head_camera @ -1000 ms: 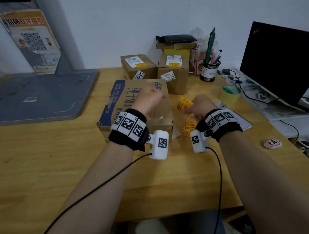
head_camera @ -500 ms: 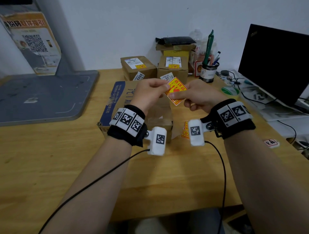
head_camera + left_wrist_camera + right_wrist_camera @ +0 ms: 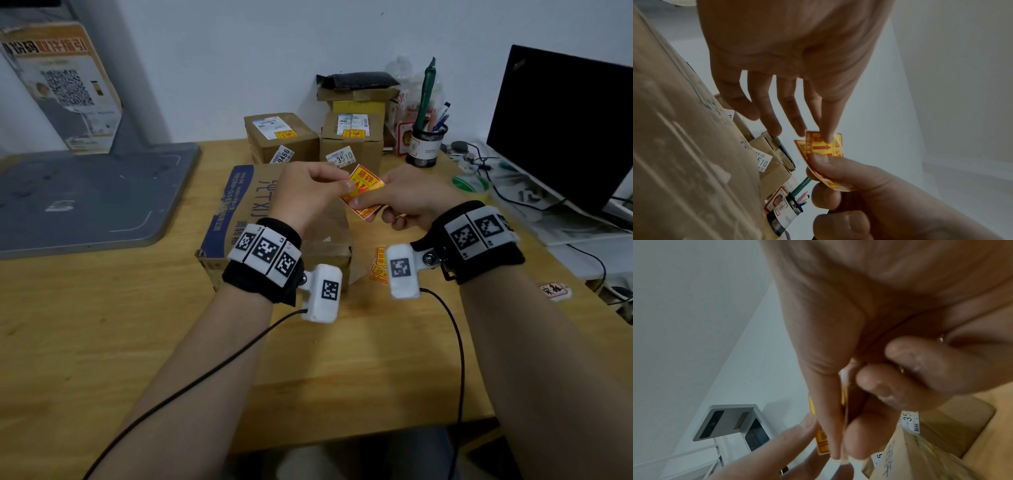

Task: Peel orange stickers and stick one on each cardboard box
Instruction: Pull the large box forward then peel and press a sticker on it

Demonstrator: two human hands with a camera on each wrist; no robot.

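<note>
— Where's the orange sticker (image 3: 363, 192)?
— Pinched between both hands above the big cardboard box (image 3: 239, 219): left hand (image 3: 308, 195) nips its edge, right hand (image 3: 411, 202) clamps the lower part.

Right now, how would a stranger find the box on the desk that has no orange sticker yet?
Look at the wooden desk. Three boxes stand there; take the big flat box nearest the person, under the left hand. Only it has blue printed sides.
</note>
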